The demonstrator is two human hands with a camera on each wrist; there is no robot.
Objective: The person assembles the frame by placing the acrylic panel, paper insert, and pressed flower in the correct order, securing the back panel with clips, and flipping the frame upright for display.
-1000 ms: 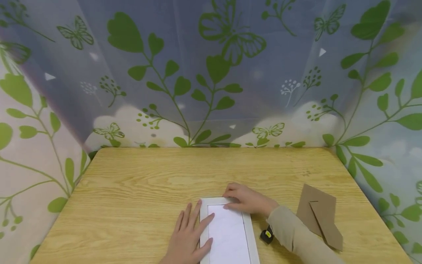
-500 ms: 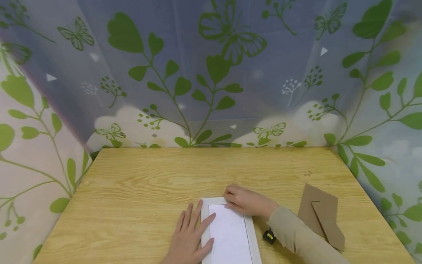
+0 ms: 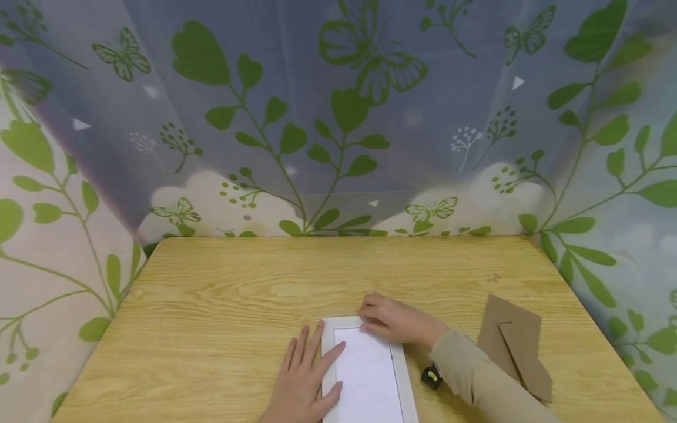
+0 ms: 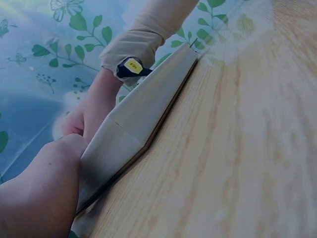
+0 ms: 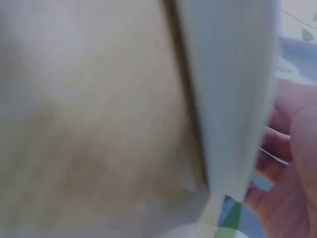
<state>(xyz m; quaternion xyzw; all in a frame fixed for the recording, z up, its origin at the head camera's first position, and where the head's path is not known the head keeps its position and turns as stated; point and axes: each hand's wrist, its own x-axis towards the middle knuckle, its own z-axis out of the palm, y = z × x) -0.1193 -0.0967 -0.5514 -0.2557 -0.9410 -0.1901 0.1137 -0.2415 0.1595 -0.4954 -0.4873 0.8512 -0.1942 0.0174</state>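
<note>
A white picture frame (image 3: 406, 385) lies on the table, with a white sheet (image 3: 367, 376) inside its border. Spread across the frame's left edge is my left hand (image 3: 301, 379), thumb and forefinger reaching onto the sheet. My right hand (image 3: 399, 320) is at the far right corner, fingers curled at the far edge and thumb on the inner side of the border. The left wrist view shows the frame's side (image 4: 138, 104) edge-on. Close up in the right wrist view, the frame (image 5: 228, 99) stands beside curled right fingers (image 5: 275, 148); their exact contact is blurred.
A small black and yellow tape measure (image 3: 431, 377) sits right of the frame, beside the right sleeve (image 3: 465, 367). Farther right lies a brown backing board (image 3: 510, 329) with a stand leg. A patterned curtain (image 3: 338, 117) hangs behind the wooden table (image 3: 222, 305).
The right fingertips and thumb shift very slightly at the frame's corner. My left hand, the frame and the other things keep their places, apart from a slight sway of the view.
</note>
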